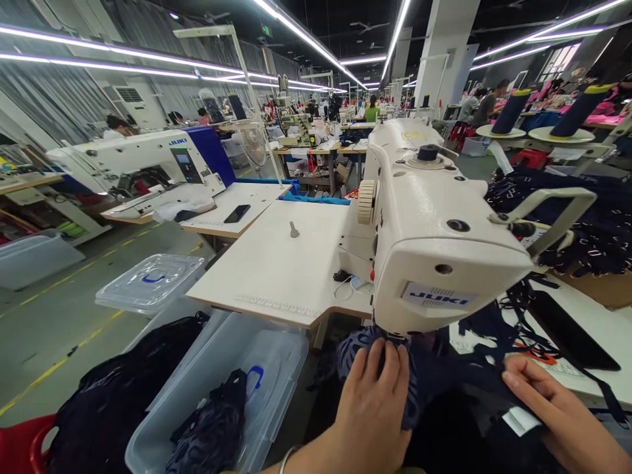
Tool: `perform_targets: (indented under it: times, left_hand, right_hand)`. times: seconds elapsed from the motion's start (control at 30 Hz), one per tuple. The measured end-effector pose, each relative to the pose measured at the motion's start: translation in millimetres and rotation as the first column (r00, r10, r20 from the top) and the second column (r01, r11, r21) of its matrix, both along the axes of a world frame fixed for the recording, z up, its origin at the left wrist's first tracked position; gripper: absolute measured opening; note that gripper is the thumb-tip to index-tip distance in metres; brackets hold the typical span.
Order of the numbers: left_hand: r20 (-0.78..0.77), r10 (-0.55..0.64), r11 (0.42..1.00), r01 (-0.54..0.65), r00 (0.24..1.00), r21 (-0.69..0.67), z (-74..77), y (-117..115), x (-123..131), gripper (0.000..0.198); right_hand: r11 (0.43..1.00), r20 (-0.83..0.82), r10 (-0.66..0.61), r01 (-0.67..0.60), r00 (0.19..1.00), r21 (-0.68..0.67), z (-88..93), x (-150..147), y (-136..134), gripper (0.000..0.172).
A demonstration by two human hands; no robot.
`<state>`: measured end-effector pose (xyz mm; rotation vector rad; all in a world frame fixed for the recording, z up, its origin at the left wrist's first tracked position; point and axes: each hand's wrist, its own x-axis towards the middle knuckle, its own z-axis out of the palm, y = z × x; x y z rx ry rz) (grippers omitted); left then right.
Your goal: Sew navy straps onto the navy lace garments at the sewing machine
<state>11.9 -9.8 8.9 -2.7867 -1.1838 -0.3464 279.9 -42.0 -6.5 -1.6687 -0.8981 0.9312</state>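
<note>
My left hand (372,395) grips a navy lacy garment (351,347) with its fingers bent over the cloth. Its fingertips lie right below the head of a white sewing machine (444,263); the needle area is mostly hidden. At the right, my right hand (563,408) pinches the same dark cloth (459,372) between thumb and fingers, and the cloth stretches between both hands. A white label (521,420) shows beside the right palm. Dark straps lie tangled on the table just beyond that hand.
Left of the machine is a white tabletop (281,257) with a grey metal piece (294,230). Below stands a clear bin (281,395) holding navy garments. A black phone-like slab (573,329) and a heap of navy straps (567,217) are at the right. Another sewing machine (143,164) stands left.
</note>
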Motion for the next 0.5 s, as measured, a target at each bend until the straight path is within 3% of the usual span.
perform_targets:
  times: [0.1, 0.17, 0.23, 0.37, 0.43, 0.5]
  left_hand:
    - [0.010, 0.055, 0.991, -0.055, 0.998, 0.122, -7.4, 4, -18, 0.056]
    - [0.054, 0.155, 0.959, -0.164, 0.986, 0.230, -16.7, 12, -38, 0.054]
    - [0.076, 0.273, 0.919, -0.283, 0.959, 0.274, -28.2, 23, -58, 0.059]
    - [0.066, 0.449, 0.837, -0.445, 0.891, 0.319, -54.8, 40, -81, 0.067]
    - [0.067, 0.449, 0.827, -0.443, 0.891, 0.346, -64.4, 43, -78, 0.067]
    - [0.056, 0.323, 0.867, -0.319, 0.945, 0.384, -66.4, 41, -67, 0.061]
  right_hand:
    - [0.999, -0.256, 0.051, -0.053, 0.965, 0.001, 6.7, -27, 6, 0.033]
    - [0.996, -0.304, 0.090, -0.083, 0.948, 0.035, 5.3, -43, 13, 0.032]
    - [0.985, -0.239, 0.167, -0.150, 0.957, 0.087, -1.4, -59, 22, 0.032]
    - [0.943, 0.068, 0.290, -0.297, 0.955, 0.146, -19.7, -91, 40, 0.030]
    - [0.941, 0.178, 0.283, -0.308, 0.943, 0.138, -23.7, -103, 45, 0.029]
    - [0.940, 0.263, 0.288, -0.324, 0.921, 0.104, -22.3, -108, 48, 0.026]
